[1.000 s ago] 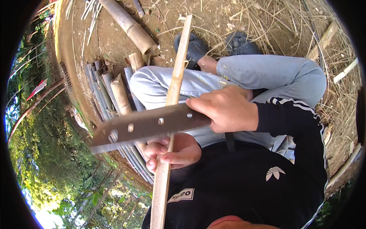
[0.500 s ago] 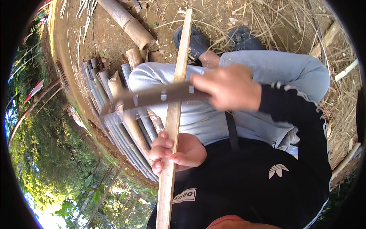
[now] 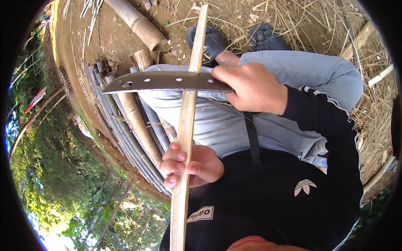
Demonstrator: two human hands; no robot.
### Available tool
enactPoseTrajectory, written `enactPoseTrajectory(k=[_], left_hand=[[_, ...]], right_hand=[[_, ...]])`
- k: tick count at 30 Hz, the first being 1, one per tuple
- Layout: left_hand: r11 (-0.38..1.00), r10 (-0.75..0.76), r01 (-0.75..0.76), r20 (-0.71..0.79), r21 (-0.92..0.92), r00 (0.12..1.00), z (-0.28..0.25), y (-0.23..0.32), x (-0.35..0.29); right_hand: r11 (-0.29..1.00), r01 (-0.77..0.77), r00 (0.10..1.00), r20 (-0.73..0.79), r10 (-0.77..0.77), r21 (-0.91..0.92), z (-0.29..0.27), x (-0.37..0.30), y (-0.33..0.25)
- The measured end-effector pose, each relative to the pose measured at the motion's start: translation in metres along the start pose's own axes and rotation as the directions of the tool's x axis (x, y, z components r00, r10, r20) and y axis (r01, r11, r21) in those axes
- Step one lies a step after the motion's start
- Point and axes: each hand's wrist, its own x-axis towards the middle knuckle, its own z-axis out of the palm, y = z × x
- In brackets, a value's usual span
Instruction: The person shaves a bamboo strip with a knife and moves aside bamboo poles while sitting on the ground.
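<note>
Left hand: left hand [image 3: 202, 167] closed around the long, narrow, pale bamboo strip [image 3: 185, 121], thumb and fingertips on it.
Right hand: right hand [image 3: 257, 90] gripping the dark metal broad-bladed knife [image 3: 162, 81] with round holes at its right end; handle hidden in fist.
Strip: slants from bottom edge up over the light-blue jeans [image 3: 293, 77], top end beside the dark sandals [image 3: 270, 39].
Blade: crosses over strip, above left hand; contact unclear.
Ground: row of bamboo poles [image 3: 135, 117] left of knee, thick bamboo section [image 3: 136, 24] beyond.
</note>
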Motion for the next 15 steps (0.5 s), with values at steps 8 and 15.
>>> enactPoseTrajectory(k=[8,15], left_hand=[[0.999,0.029,-0.028,0.059,-0.017,0.998,0.003,0.003,0.005],[1.000,0.019,-0.017,0.071,-0.024,0.997,0.001,0.002,0.003]], right_hand=[[0.998,-0.046,0.996,-0.080,0.049,0.041,0.004,0.004,0.003],[0.994,-0.107,0.992,0.069,0.106,0.006,-0.001,-0.007,-0.001]])
